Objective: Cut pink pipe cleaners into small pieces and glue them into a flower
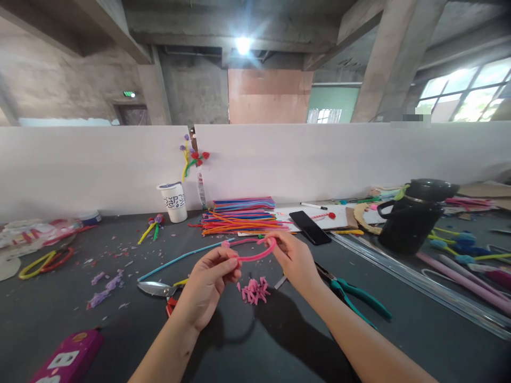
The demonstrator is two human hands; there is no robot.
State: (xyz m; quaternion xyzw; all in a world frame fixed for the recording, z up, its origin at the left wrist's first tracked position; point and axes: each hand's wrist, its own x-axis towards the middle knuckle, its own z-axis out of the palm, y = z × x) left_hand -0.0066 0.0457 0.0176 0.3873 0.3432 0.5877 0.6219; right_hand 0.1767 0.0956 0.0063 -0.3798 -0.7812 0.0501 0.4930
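Between my two hands a pink pipe cleaner (255,256) is bent into a loop above the table. My left hand (215,276) pinches it at the left side, where a small pink tuft shows by the fingertips. With thumb and fingers closed, my right hand (291,255) grips the loop's right side. Below them lies a small heap of cut pink pipe cleaner pieces (255,291). Red-handled scissors (157,289) are partly hidden behind my left forearm. Teal-handled pliers (355,298) rest beside my right forearm.
Bundles of coloured pipe cleaners (243,218) lie at the back, near a white cup (173,202) and a phone (310,227). On the right stand a black jug (411,218) and clear plastic strips (419,287). A purple power strip (69,357) sits front left.
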